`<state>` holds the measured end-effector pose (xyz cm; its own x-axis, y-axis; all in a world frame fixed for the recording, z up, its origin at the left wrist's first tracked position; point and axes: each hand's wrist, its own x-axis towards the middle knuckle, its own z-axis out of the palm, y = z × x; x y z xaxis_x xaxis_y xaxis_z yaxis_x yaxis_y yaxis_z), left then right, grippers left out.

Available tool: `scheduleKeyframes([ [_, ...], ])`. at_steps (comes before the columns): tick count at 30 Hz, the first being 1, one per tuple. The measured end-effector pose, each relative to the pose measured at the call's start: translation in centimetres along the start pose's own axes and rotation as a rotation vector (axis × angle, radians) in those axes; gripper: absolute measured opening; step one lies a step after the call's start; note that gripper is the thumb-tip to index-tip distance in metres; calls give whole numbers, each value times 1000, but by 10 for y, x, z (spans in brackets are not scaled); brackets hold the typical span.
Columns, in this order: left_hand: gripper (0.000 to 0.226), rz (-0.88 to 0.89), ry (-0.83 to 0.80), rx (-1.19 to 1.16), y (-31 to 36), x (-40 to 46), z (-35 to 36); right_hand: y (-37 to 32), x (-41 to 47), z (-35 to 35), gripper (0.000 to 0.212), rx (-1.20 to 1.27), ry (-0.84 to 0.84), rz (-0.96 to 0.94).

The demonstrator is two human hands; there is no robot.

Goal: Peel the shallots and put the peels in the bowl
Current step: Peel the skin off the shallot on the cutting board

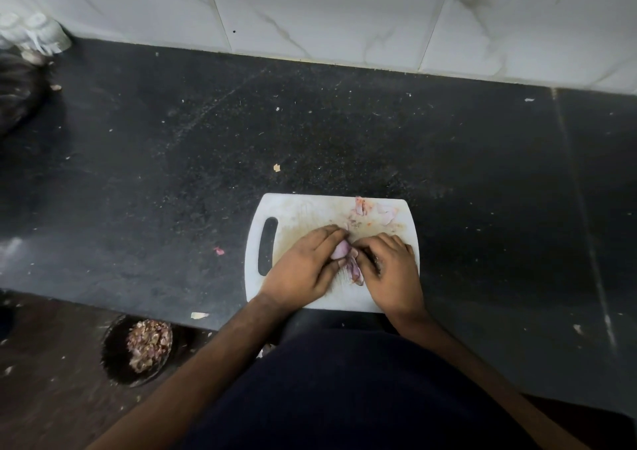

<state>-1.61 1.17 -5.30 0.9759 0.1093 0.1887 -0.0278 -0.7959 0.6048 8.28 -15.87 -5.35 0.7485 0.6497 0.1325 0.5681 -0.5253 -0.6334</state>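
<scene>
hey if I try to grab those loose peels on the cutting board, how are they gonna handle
The peels look thin and curled, so probably floppy and very light. They lie scattered on the board, so expect several pinches rather than one grab. Some may cling to the stained surface.

Head view: both hands work over a white cutting board (293, 208) on a dark countertop (172, 156). The left hand (303, 263) grips a pale purple shallot (340, 250); the right hand (389, 267) pinches a strip of peel (355, 270) hanging from it. Loose peels (362, 206) lie near the board's far edge. A dark bowl (115, 353) of peels sits below the counter edge, left.
</scene>
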Motion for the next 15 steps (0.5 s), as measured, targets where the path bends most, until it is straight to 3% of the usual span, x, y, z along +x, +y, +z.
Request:
scheduleKeyframes([
  [7,46,-33,49,139,1,-1,-1,0,-1,-1,5,138,85,18],
  [15,46,-10,14,173,2,-4,-2,-1,1,0,4,145,34,-22],
])
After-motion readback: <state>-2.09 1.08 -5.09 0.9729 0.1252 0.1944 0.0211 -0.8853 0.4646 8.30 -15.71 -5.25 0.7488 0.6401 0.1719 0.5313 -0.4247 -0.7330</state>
